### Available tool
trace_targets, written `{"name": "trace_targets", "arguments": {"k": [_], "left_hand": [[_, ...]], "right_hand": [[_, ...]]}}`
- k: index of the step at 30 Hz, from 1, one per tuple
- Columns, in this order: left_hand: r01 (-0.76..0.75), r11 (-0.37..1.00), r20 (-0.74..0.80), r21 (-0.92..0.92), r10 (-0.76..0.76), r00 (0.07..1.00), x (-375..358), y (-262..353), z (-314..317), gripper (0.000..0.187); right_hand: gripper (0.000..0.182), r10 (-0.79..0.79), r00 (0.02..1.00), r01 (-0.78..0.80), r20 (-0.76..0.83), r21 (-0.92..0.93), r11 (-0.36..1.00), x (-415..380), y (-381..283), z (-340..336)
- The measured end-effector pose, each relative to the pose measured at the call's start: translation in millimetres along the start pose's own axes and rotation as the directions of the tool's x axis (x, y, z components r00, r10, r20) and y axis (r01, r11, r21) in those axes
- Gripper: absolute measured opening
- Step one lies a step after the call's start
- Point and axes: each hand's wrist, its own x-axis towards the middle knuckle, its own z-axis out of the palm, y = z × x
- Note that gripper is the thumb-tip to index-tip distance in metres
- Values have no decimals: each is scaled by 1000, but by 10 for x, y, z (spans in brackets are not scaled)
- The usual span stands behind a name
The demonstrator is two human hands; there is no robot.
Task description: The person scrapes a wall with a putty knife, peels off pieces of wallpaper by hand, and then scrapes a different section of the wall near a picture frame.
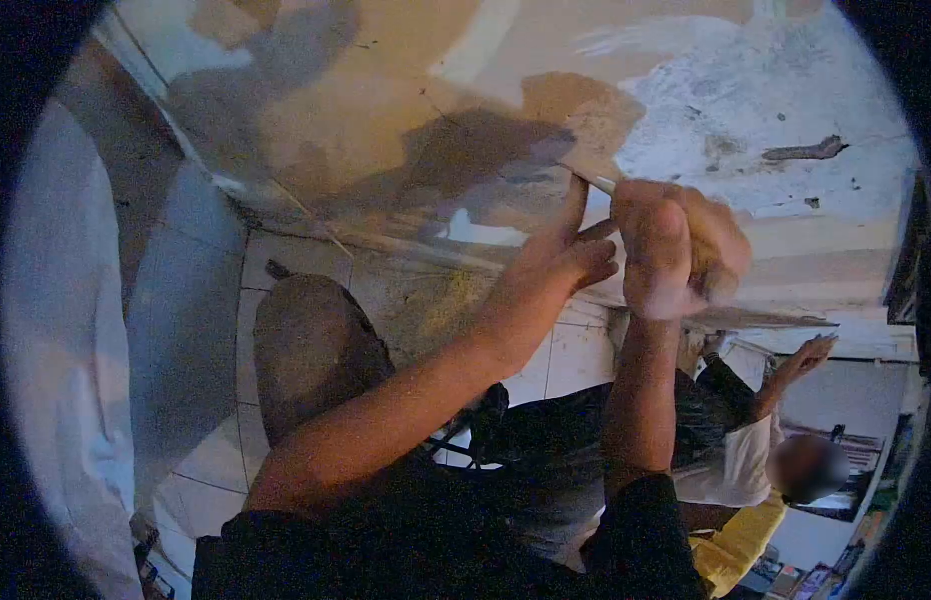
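Note:
My right hand [676, 240] is closed in a fist around a slim hand tool [605, 185], and motion blurs its outer edge. Only a short pale part of the tool sticks out past my fingers, angled at the wall [386, 130]; the rest is hidden in my grip. Just left of it, my left hand [576, 245] has its forefinger stretched out to the wall close to the tool's tip. The other left fingers are apart and partly bent. Around both hands the wall surface is patchy, tan with rough white areas [696, 110] and dark shadows.
A bent knee [316, 350] is below my left forearm, over pale floor tiles [201, 490]. Light cloth [61, 330] hangs along the left side. At right, another person in a white shirt [731, 465] raises an arm, near a yellow cloth [746, 545].

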Motion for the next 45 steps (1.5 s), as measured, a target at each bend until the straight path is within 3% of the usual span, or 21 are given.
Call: {"name": "trace_targets", "arguments": {"k": [3, 4, 9, 11, 13, 15, 16, 20, 23, 25, 26, 29, 32, 35, 37, 38, 39, 40, 41, 43, 45], "left_hand": [[113, 972, 73, -205, -100, 992, -50, 154, 59, 77], [76, 923, 95, -376, -43, 995, -53, 198, 110, 76], [9, 966, 55, -257, 6, 998, -130, 165, 115, 76], [27, 967, 50, -252, -15, 999, -131, 177, 98, 77], [38, 966, 11, -255, -36, 999, -147, 116, 40, 77], [-8, 955, 57, -295, 26, 998, -164, 127, 47, 77], [-56, 940, 96, -336, 93, 991, -157, 120, 90, 77], [3, 982, 63, -187, 9, 998, -127, 96, 85, 79], [37, 963, 72, -269, -18, 997, -78, 135, 189, 78], [-14, 975, 46, -223, 25, 999, -81, 113, 159, 80], [-13, 976, 49, -218, 25, 998, -60, 100, 146, 80], [28, 980, 8, -195, -27, 1000, -73, 56, 176, 79], [31, 985, -8, -172, -32, 999, -108, -29, 149, 75], [-5, 980, -73, 198, 20, 997, -139, -89, -29, 61], [146, 960, -254, -237, -207, 945, -113, 16, -82, 46], [138, 964, -251, -228, -195, 948, -72, 5, -137, 46], [-39, 987, -303, 154, 85, 949, -4, -45, -210, 42], [-198, 832, -243, 518, 365, 899, 17, -71, -219, 38], [-206, 823, -229, 529, 372, 900, 54, -16, -181, 38], [-289, -118, 286, 950, 699, 655, 155, 131, -144, 43], [-337, -194, 389, 921, 497, 775, 120, -128, -137, 47]], "right_hand": [[40, -228, 974, 228, -4, 45, 973, -14, -189, -171], [40, -141, 990, 134, 18, 206, 969, -2, -228, -193], [34, -133, 990, 140, -50, 192, 971, -60, -153, -230], [22, -234, 959, 220, -157, -103, 970, -61, -103, -146], [13, -154, 980, 152, -126, -31, 988, -81, -88, -160], [11, -292, 950, 286, -113, -73, 956, -99, -135, -247], [8, -115, 993, 118, -28, 323, 939, -110, -177, -339], [13, -163, 984, 175, -76, 191, 966, -81, -147, -224], [25, -195, 955, 161, -225, -158, 974, -114, -99, -320], [31, -125, 992, 122, -22, -118, 986, -32, -115, -426], [31, -117, 991, 136, -71, 395, 909, 2, -124, -385], [30, 36, 992, -16, -120, 169, 986, -79, -77, -219], [21, -61, 982, 83, -182, 118, 990, -274, 332, -120], [24, 1, 997, 5, -80, 75, 997, -332, 135, -186], [37, 111, 992, -120, 66, 136, 983, -454, -13, -283], [38, 198, 976, -212, 92, 180, 961, -664, 26, -370], [39, 268, 958, -283, 99, 212, 935, -821, 41, -427], [41, 334, 936, -350, 107, 248, 903, -1027, 23, -501], [33, 433, 887, -460, 159, 245, 853, -1285, -1, -582], [27, 580, 767, -640, 273, 266, 721, -1819, -27, -675], [29, 609, 719, -694, 333, 314, 648, -2232, -68, -767]]}}
